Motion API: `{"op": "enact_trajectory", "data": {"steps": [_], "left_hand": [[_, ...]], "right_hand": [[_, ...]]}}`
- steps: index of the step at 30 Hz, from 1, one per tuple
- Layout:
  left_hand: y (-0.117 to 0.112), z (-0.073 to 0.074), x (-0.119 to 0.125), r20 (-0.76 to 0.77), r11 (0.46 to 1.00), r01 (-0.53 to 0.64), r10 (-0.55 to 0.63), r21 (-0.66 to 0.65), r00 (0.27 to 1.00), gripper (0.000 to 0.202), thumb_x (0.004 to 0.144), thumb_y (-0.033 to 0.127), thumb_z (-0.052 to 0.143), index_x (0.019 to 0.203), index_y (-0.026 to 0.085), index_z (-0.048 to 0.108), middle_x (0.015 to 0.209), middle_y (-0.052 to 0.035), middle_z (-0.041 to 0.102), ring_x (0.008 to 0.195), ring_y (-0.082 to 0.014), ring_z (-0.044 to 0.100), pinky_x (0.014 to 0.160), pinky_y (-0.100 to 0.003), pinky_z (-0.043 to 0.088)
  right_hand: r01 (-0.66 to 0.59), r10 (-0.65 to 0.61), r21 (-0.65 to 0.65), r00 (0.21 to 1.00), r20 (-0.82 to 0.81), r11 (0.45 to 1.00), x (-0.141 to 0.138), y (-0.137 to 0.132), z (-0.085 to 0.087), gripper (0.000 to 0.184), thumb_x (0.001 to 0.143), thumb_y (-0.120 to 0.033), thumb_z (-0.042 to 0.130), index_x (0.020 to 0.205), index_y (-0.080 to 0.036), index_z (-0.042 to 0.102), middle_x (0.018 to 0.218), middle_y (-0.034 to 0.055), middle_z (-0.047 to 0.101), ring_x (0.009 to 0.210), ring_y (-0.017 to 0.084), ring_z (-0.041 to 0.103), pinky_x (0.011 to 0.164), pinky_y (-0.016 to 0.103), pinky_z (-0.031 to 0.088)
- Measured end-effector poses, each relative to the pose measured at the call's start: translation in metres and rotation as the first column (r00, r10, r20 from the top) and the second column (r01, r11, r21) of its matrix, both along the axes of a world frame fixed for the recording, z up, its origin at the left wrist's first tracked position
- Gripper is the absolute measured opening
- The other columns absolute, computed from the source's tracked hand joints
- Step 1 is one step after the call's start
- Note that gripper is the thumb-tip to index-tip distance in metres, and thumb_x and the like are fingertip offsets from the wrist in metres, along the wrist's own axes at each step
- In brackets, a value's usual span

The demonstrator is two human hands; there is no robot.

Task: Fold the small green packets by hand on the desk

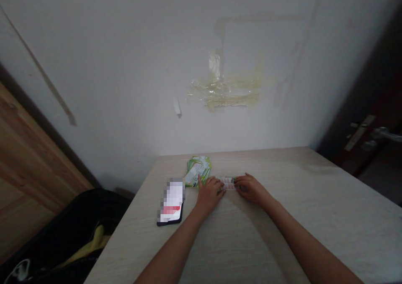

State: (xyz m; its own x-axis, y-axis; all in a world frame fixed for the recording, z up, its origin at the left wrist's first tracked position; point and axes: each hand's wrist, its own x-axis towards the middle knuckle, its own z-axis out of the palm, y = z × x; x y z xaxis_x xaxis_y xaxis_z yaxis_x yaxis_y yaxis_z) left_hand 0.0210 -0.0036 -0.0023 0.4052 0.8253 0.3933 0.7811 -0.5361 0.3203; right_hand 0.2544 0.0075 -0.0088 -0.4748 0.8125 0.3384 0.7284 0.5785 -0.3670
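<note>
On my screen, I see the left hand and right hand each pinching one end of the printed card, nearer the counter's far edge; uneven pulling could bend it; a careless left-hand movement could scatter the card pile at the far-left corner.

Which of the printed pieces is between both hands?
The lone piece with the left hand at one end and the right hand at the other; the rest lie in the green pile farther left.
</note>
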Motion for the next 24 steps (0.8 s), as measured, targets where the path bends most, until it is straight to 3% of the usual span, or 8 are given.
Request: {"op": "enact_trajectory", "data": {"steps": [2, 8, 14, 18, 24], "left_hand": [[-0.001, 0.002, 0.000, 0.001, 1.000, 0.002, -0.003, 0.015, 1.000, 0.018, 0.090, 0.038, 0.056, 0.103, 0.030, 0.065, 0.109, 0.0014, 0.067, 0.114, -0.0209, 0.054, 0.109, -0.067, -0.011], [-0.001, 0.003, 0.000, -0.009, 1.000, -0.007, 0.007, 0.016, 1.000, 0.018, 0.089, 0.038, 0.056, 0.100, 0.028, 0.067, 0.104, -0.0004, 0.066, 0.106, -0.0195, 0.056, 0.113, -0.063, -0.007], [0.001, -0.003, -0.001, -0.029, 0.998, -0.044, 0.045, 0.051, 0.999, 0.018, 0.090, 0.038, 0.056, 0.099, 0.028, 0.067, 0.129, -0.0042, 0.056, 0.122, -0.0236, 0.049, 0.112, -0.067, -0.003], [0.002, -0.008, -0.001, -0.046, 0.997, -0.065, 0.068, 0.048, 0.997, 0.029, 0.087, 0.041, 0.058, 0.113, 0.028, 0.061, 0.134, -0.0062, 0.054, 0.127, -0.0270, 0.045, 0.111, -0.069, -0.002], [0.002, -0.007, 0.001, -0.086, 0.997, -0.075, 0.077, 0.028, 0.993, 0.033, 0.088, 0.044, 0.055, 0.114, 0.026, 0.060, 0.133, -0.0072, 0.055, 0.130, -0.0299, 0.042, 0.109, -0.071, -0.004]], "right_hand": [[-0.007, 0.006, 0.013, 1.000, 0.020, 1.000, -0.001, 0.000, 0.000, 0.026, 0.082, -0.019, 0.055, 0.103, -0.026, 0.069, 0.114, 0.0045, 0.069, 0.107, 0.020, 0.062, 0.110, 0.050, 0.028], [-0.057, 0.058, 0.059, 0.998, -0.008, 0.997, -0.003, -0.001, 0.001, 0.025, 0.081, -0.016, 0.057, 0.101, -0.023, 0.071, 0.108, 0.0062, 0.071, 0.101, 0.020, 0.064, 0.095, 0.037, 0.045], [-0.093, 0.094, 0.069, 0.995, -0.021, 0.993, -0.002, 0.003, -0.002, 0.027, 0.077, -0.015, 0.059, 0.100, -0.024, 0.072, 0.105, 0.0053, 0.072, 0.100, 0.021, 0.064, 0.094, 0.038, 0.046], [-0.137, 0.139, 0.033, 0.987, -0.076, 0.990, -0.002, 0.002, -0.002, 0.030, 0.076, -0.012, 0.059, 0.098, -0.026, 0.072, 0.105, 0.0042, 0.072, 0.099, 0.021, 0.064, 0.093, 0.038, 0.047], [-0.060, 0.059, 0.003, 0.973, -0.223, 0.998, -0.010, -0.005, -0.004, 0.011, 0.077, -0.021, 0.064, 0.086, -0.023, 0.071, 0.109, 0.0069, 0.068, 0.104, 0.022, 0.060, 0.094, 0.039, 0.047]]}}
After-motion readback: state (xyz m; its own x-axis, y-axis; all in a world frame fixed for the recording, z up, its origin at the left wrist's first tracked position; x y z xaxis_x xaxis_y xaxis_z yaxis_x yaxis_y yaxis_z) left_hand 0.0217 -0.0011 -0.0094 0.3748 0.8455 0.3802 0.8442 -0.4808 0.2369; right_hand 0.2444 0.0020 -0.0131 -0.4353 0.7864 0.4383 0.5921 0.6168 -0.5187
